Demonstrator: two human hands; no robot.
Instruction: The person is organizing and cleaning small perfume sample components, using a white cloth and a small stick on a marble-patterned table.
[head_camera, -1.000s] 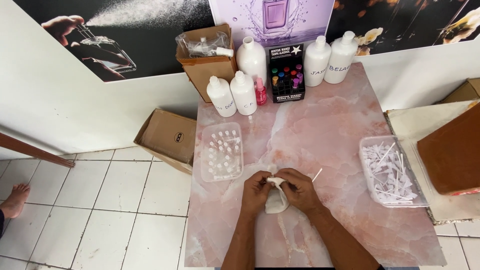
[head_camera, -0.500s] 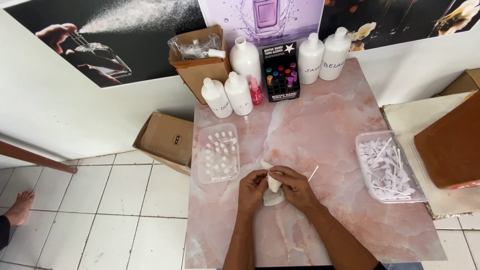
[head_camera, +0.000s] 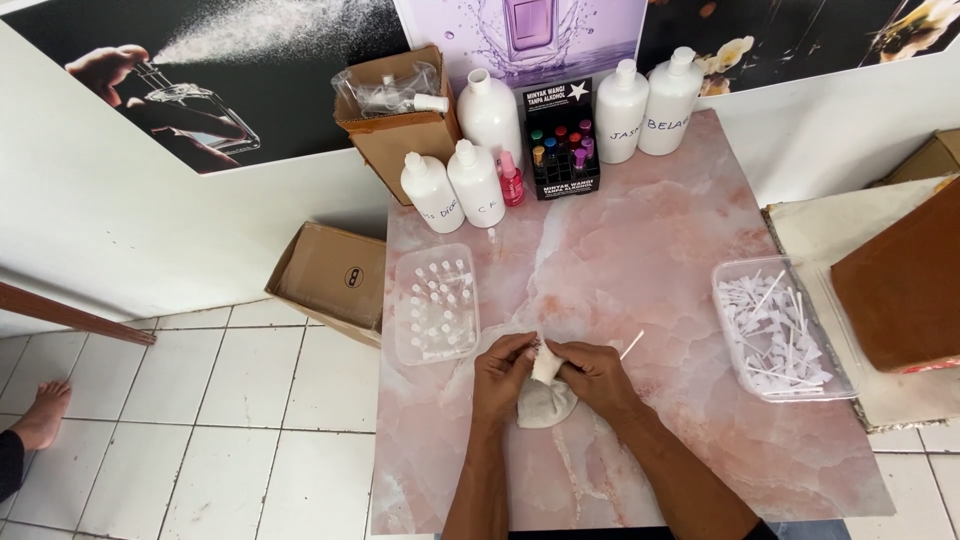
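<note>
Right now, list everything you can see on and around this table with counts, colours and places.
table: one, pink marble, centre
big bottles: five, white, table's far edge
small bottle: one, pink, beside them
display box: one, black, far edge
cartons: two, brown, one far left corner, one on floor
vial tray: one, clear, left
stick tray: one, clear, right
loose stick: one, white, near right hand
left hand, right hand: both hold a white bag

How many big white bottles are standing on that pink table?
5. Two white bottles stand at the back right, one at the back centre beside the cardboard box, and two in front of that box. None looks hidden.
</note>
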